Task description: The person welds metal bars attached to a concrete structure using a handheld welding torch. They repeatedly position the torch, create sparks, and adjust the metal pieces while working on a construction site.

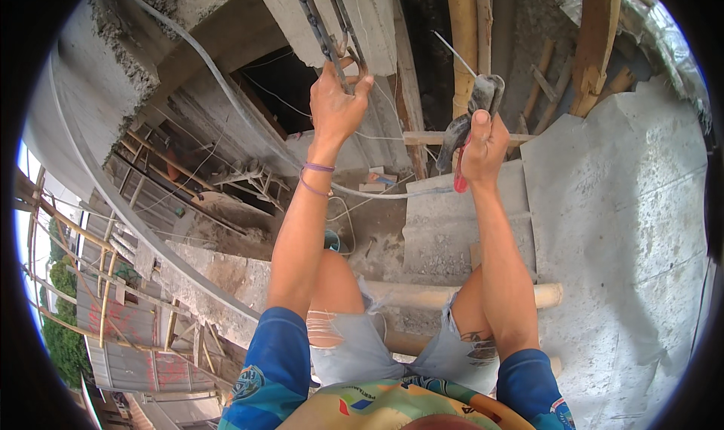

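Note:
My left hand is raised ahead of me, closed around the lower end of a dark metal frame made of bent bars. The frame stands up from my fist against a concrete column. To its right, my right hand grips what looks like a welding electrode holder, with a thin pale rod pointing up and left from its grey head. A red handle part and a dark curved piece show beside the palm. The frame and the rod are apart.
My knees straddle a bamboo pole high above a dusty lower floor. Grey corrugated sheets lie at the right. A long grey conduit curves across the left. Bamboo scaffolding stands further left, and upright timbers rise ahead.

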Demonstrator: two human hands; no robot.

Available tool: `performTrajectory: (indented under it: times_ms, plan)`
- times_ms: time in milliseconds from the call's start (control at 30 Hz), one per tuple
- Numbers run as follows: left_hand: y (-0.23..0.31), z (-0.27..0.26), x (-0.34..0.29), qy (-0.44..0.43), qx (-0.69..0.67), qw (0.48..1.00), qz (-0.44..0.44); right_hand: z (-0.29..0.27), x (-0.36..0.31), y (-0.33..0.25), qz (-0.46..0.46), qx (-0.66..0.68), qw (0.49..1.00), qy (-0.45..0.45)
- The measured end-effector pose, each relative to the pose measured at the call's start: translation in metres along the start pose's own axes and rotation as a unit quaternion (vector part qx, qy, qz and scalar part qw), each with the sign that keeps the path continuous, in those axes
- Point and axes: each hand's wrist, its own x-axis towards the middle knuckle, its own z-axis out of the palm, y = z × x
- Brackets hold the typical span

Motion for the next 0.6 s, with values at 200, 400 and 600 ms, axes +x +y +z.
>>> performTrajectory:
  times_ms: [200, 400, 600]
  plan:
    - [0.003, 0.0, -0.009, 0.034, 0.065, 0.997, -0.007, 0.003, 0.001, 0.0, -0.008, 0.014, 1.0, 0.003]
    - [0.0, -0.014, -0.003, -0.059, 0.207, 0.976, -0.021, 0.027, 0.002, -0.014, -0.066, 0.029, 0.995, -0.067]
    - [-0.024, -0.008, 0.002, 0.069, 0.227, 0.958, 0.159, 0.062, 0.007, -0.026, -0.078, -0.039, 0.988, -0.129]
